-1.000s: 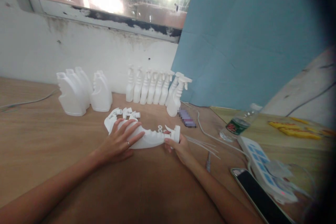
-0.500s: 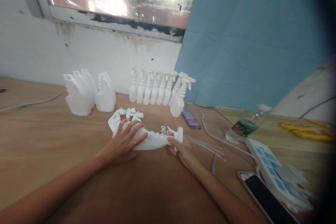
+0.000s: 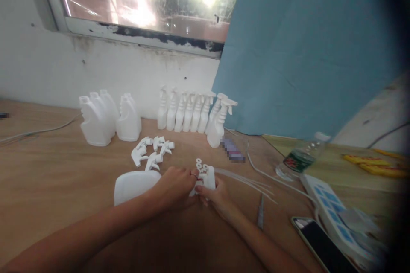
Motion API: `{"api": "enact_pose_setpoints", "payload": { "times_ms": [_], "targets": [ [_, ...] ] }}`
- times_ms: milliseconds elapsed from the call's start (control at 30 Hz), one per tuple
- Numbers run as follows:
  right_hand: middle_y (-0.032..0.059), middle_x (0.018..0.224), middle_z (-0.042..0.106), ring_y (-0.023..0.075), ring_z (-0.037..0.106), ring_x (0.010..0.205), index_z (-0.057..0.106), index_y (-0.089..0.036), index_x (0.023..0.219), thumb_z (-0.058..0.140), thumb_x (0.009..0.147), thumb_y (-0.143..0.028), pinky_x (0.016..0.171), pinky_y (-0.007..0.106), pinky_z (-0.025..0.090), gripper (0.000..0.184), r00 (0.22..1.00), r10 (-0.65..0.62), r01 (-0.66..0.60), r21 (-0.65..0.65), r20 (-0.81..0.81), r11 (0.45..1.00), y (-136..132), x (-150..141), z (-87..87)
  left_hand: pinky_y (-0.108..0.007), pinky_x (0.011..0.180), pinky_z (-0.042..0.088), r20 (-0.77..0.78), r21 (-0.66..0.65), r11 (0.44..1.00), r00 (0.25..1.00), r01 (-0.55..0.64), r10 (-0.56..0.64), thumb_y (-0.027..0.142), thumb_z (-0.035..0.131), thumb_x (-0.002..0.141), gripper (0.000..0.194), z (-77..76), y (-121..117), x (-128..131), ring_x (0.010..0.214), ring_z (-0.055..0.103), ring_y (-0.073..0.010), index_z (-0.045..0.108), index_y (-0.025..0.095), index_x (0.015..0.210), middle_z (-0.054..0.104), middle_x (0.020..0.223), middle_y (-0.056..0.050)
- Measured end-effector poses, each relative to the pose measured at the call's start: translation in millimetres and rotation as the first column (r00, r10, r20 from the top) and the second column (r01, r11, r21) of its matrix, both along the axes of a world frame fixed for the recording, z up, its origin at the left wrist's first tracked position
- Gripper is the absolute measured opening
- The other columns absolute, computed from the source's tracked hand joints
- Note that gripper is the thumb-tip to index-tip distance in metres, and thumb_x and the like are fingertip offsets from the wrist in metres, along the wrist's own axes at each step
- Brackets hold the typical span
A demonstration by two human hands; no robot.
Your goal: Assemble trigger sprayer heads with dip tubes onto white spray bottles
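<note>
A white spray bottle (image 3: 134, 185) lies on its side in front of me, its base toward the left. My left hand (image 3: 177, 184) is closed around its neck end, hiding most of that part. At the bottle's right end is a white trigger sprayer head (image 3: 210, 177), gripped by the thumb and fingers of my right hand (image 3: 218, 196). The joint between head and bottle is hidden by my fingers. Just behind my hands lie small white rings (image 3: 198, 163). Several loose trigger sprayer heads (image 3: 154, 161) rest beyond the bottle. Thin clear tubes (image 3: 246, 180) lie right of my right hand.
White bottles without heads (image 3: 96, 126) stand at the back left. Bottles with sprayer heads (image 3: 188, 115) form a row by the wall. On the right are a water bottle (image 3: 297, 158), a power strip (image 3: 329, 204), a phone (image 3: 320, 239) and a thin pointed tool (image 3: 260, 213).
My left hand has moved right from the bottle's body to its neck end, uncovering the base. The bottle and right hand have shifted slightly left and nearer to me.
</note>
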State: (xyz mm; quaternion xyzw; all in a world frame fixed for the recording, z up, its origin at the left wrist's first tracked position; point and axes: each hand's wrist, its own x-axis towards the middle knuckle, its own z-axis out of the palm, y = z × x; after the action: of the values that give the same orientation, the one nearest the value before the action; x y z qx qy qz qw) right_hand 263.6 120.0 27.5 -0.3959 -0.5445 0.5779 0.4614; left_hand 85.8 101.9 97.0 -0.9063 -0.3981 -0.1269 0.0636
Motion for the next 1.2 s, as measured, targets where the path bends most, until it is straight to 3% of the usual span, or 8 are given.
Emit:
{"api": "enact_pose_setpoints", "payload": {
  "times_ms": [133, 367, 533, 633, 767, 833, 1000, 1200],
  "targets": [
    [-0.0030, 0.052, 0.058, 0.0090, 0.044, 0.038, 0.060, -0.016, 0.077, 0.084, 0.060, -0.039, 0.035, 0.021, 0.035, 0.037, 1.000, 0.019, -0.019, 0.031, 0.024, 0.999, -0.1, 0.9, 2.4, -0.037, 0.066, 0.049, -0.039, 0.065, 0.998, 0.999, 0.025, -0.023, 0.042, 0.057, 0.086, 0.034, -3.0, -1.9, -5.1, 0.078, 0.065, -0.0273, 0.061, 0.011, 0.096, 0.066, 0.081, -0.012],
    [0.0007, 0.062, 0.063, 0.0107, 0.049, 0.046, 0.069, -0.015, 0.086, 0.081, 0.066, -0.038, 0.042, 0.023, 0.040, 0.033, 0.997, -0.036, 0.042, 0.101, -0.065, 0.994, 1.6, 11.0, 17.6, -0.039, 0.079, 0.047, 0.042, 0.077, 0.997, 0.999, -0.032, 0.029, 0.052, 0.059, 0.085, 0.079, 21.6, -19.2, -22.4, 0.090, 0.065, -0.0278, 0.026, 0.019, 0.148, 0.069, 0.098, -0.009],
    [0.0049, 0.082, 0.066, 0.0131, 0.054, 0.058, 0.068, -0.016, 0.090, 0.080, 0.067, -0.039, 0.046, 0.024, 0.045, 0.034, 0.946, -0.192, 0.234, 0.142, -0.263, 0.962, 17.1, 36.9, 41.9, -0.037, 0.084, 0.047, 0.152, -0.035, 0.998, 0.986, -0.055, 0.060, 0.043, 0.059, 0.086, 0.056, 40.7, -16.0, -62.2, 0.098, 0.065, -0.0261, 0.045, 0.026, 0.137, 0.067, 0.115, -0.007],
    [0.0062, 0.097, 0.067, 0.0167, 0.062, 0.070, 0.064, -0.022, 0.104, 0.073, 0.076, -0.044, 0.062, 0.031, 0.053, 0.037, 0.949, -0.140, 0.202, 0.205, -0.282, 0.958, 26.8, 47.2, 47.6, -0.033, 0.083, 0.048, 0.313, -0.125, 0.992, 0.948, -0.024, 0.062, 0.040, 0.060, 0.085, 0.050, 39.0, 1.6, -72.0, 0.099, 0.065, -0.0229, 0.049, 0.027, 0.133, 0.066, 0.117, -0.004],
    [0.0068, 0.106, 0.065, 0.0196, 0.064, 0.082, 0.057, -0.025, 0.122, 0.063, 0.085, -0.041, 0.074, 0.036, 0.052, 0.040, 0.985, -0.165, 0.129, 0.402, 0.057, 0.907, 36.6, 51.4, 36.0, -0.030, 0.072, 0.051, 0.646, -0.158, 0.978, 0.736, -0.134, 0.205, 0.043, 0.062, 0.083, 0.057, 27.4, 47.4, -60.1, 0.082, 0.066, -0.0197, 0.047, 0.019, 0.132, 0.068, 0.105, -0.006],
    [0.0070, 0.101, 0.065, 0.0218, 0.061, 0.089, 0.063, -0.024, 0.114, 0.063, 0.086, -0.030, 0.082, 0.039, 0.049, 0.029, 0.896, -0.259, 0.011, 0.563, 0.362, 0.826, 39.0, 51.7, 25.5, -0.028, 0.068, 0.051, 0.717, -0.243, 0.956, 0.633, -0.165, 0.291, 0.039, 0.064, 0.080, 0.064, 20.9, 76.3, -48.3, 0.075, 0.066, -0.0175, 0.043, 0.017, 0.136, 0.068, 0.098, -0.005],
    [0.0101, 0.112, 0.061, 0.0261, 0.053, 0.107, 0.065, -0.021, 0.106, 0.058, 0.085, -0.014, 0.094, 0.044, 0.041, 0.023, 0.577, -0.393, -0.335, 0.646, 0.716, 0.686, 36.2, 51.5, 9.3, -0.030, 0.075, 0.050, 0.728, -0.283, 0.926, 0.572, -0.249, 0.377, 0.025, 0.067, 0.075, 0.053, 2.7, 140.5, -10.2, 0.079, 0.065, -0.0178, 0.050, 0.014, 0.124, 0.066, 0.097, -0.006],
    [0.0099, 0.123, 0.058, 0.0267, 0.048, 0.115, 0.058, -0.023, 0.123, 0.056, 0.092, -0.025, 0.096, 0.043, 0.040, 0.031, 0.473, -0.444, -0.368, 0.628, 0.761, 0.686, 31.4, 51.5, 13.0, -0.035, 0.086, 0.046, 0.731, -0.227, 0.924, 0.573, -0.308, 0.371, 0.024, 0.076, 0.068, 0.042, -26.1, 181.9, 42.5, 0.095, 0.061, -0.0229, 0.051, 0.014, 0.101, 0.061, 0.098, -0.008]
  ]
}}
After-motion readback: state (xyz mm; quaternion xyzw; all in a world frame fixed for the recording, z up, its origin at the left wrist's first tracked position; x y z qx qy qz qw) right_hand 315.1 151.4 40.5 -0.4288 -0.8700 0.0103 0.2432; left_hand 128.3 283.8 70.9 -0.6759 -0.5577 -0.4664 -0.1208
